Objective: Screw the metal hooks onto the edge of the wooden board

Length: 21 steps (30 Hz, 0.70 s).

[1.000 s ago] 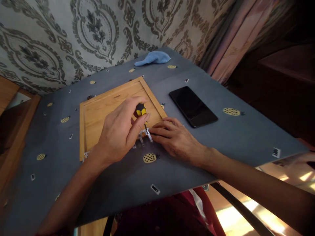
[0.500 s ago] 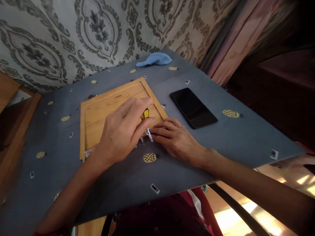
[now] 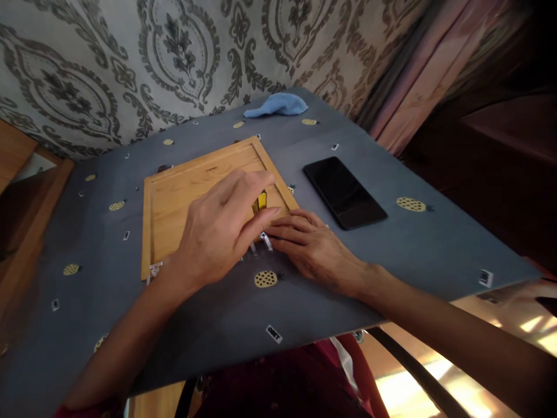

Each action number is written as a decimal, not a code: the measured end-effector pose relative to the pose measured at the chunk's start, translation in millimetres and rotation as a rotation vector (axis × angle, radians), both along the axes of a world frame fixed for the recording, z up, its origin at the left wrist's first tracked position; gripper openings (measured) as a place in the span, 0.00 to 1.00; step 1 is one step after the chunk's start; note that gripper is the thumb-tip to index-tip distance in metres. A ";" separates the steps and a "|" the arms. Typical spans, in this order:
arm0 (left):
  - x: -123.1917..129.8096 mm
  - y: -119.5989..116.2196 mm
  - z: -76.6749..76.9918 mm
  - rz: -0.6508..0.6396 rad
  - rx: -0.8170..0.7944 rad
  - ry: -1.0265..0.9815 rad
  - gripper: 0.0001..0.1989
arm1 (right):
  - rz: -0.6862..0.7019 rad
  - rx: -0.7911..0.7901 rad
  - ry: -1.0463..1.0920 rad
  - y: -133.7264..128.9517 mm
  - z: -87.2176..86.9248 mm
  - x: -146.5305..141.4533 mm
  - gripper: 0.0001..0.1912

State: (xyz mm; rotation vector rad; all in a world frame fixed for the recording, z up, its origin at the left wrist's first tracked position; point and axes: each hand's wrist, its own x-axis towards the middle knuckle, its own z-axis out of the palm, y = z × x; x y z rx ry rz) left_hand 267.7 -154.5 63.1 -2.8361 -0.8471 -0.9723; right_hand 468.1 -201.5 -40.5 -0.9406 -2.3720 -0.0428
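"Your left hand (image 3: 220, 226) has shifted rightward, clasping the screwdriver (image 3: 261, 200)."

"Where's the wooden panel (image 3: 180, 203)?"

"Between the desk (image 3: 331, 307) edges, front and back; your right hand (image 3: 315, 249) covers its near-right corner, grip unclear."

Opens to a pass over the tabletop (image 3: 448, 249) right of the phone (image 3: 345, 193) and left of the wooden panel (image 3: 174, 203). Narrows to a strip between panel and phone. Meets the left hand (image 3: 221, 223) arched over the panel around a screwdriver handle (image 3: 261, 201), and the right hand (image 3: 311, 247) at its near right corner, beside a metal fitting (image 3: 267, 242). Is crossed in front by both forearms (image 3: 422, 299). Runs passable behind the panel toward a blue cloth (image 3: 278, 105).
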 end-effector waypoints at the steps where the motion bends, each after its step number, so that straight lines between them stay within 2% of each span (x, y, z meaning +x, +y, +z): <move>1: 0.1 0.1 -0.2 0.002 -0.003 -0.004 0.12 | 0.001 -0.004 0.001 0.1 -0.1 0.1 0.15; 15: -2.3 2.1 2.1 -0.033 -0.093 -0.046 0.16 | 0.006 -0.036 0.000 0.1 6.3 -0.3 0.15; 21: -1.0 1.3 -2.3 0.035 -0.064 -0.006 0.15 | -0.007 -0.036 -0.011 0.7 5.9 -0.5 0.15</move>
